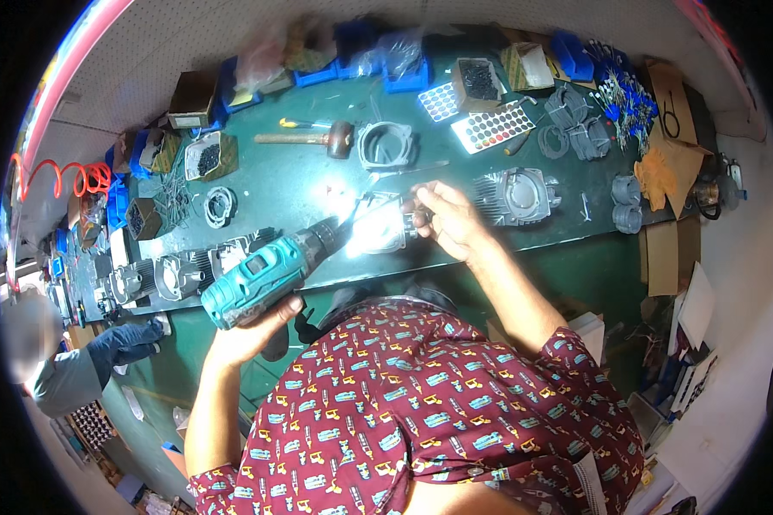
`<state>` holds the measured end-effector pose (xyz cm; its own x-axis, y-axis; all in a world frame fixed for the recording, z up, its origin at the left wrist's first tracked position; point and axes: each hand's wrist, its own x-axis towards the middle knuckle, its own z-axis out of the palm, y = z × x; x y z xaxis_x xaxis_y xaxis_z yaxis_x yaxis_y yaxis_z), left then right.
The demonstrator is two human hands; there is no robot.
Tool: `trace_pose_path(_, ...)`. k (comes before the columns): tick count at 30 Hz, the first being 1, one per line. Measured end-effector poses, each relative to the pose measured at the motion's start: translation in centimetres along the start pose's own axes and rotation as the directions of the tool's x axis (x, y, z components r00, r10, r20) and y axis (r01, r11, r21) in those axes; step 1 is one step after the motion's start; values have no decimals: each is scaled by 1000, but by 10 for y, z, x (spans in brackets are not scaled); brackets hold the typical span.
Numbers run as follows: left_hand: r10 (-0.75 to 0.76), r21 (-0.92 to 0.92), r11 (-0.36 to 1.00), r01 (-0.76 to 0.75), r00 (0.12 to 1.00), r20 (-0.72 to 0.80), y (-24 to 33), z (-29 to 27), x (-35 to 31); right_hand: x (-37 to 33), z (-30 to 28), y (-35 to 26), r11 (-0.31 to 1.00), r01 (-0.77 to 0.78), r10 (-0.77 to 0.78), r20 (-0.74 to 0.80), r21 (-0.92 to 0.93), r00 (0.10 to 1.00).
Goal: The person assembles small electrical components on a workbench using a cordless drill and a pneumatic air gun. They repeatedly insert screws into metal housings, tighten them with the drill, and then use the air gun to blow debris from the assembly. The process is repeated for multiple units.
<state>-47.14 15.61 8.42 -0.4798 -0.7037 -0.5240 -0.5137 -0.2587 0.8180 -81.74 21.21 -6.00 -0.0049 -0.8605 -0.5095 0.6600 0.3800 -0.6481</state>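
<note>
My left hand point(251, 336) is wrapped round the handle of a teal cordless drill point(262, 273). The drill's long bit points up and right, toward a metal housing point(378, 225) lit brightly by glare. At the right side of that housing, my right hand point(452, 221) is closed, fingertips pinched by a small dark piece that I cannot make out. Just right of this hand lies a finned grey motor housing point(517, 196). Beyond the lit housing sits a ring-shaped metal casting point(386, 146), with a wooden-handled mallet point(339, 139) to its left.
More finned housings point(179, 275) line the bench's near left edge. Boxes of dark screws point(210, 159) and blue bins point(405, 77) stand along the back. Sticker sheets point(493, 129), grey cable coils point(575, 120) and an orange glove point(655, 180) lie right. Another person point(73, 378) is at far left.
</note>
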Motion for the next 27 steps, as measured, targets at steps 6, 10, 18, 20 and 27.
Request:
trace_pose_path(6,-17,-61,998,18,1000,11,-24,-9,-8,10,15,21,994,-35,32,33,106,999)
trace_pose_path(10,2,-64,998,0,1000,21,-31,-10,-6,9,15,20,996,-11,6,57,90,998)
trace_pose_path(18,-11,-10,1000,11,999,47,-22,-20,-12,0,9,-1,986,-150,131,231,68,964)
trace_pose_path(20,21,-36,999,-19,999,45,-18,-18,-12,4,4,-2,981,-184,163,269,54,949)
trace_pose_path(27,58,25,998,-57,998,-30,-47,-25,-12,35,8,29,853,261,-383,-202,-452,902)
